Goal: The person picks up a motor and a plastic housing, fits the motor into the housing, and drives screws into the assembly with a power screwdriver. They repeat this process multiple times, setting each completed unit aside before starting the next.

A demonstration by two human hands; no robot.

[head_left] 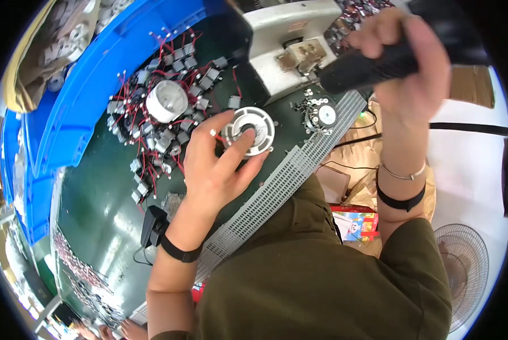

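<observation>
My left hand (211, 164) is closed around a white round plastic housing (261, 120), thumb at its near rim and a fingertip in its middle. A small white connector on a red wire lies by my fingers. My right hand (410, 71), somewhat blurred, grips a thick black cylindrical tool (350, 72), raised at the upper right. The tool's narrow end points left, close to a pale metal fixture (291, 37); whether they touch I cannot tell. Left of my left hand, a white plastic cup (167, 101) sits among several small grey motors (164, 140) with red wires.
Blue bins (73, 122) stand along the left of the green table (104, 207). A perforated grey strip (265, 192) runs along its near edge. Screws surround a round metal piece (326, 115). A black device (155, 225) sits by my left wrist. Another person's hand (132, 328) shows lower left.
</observation>
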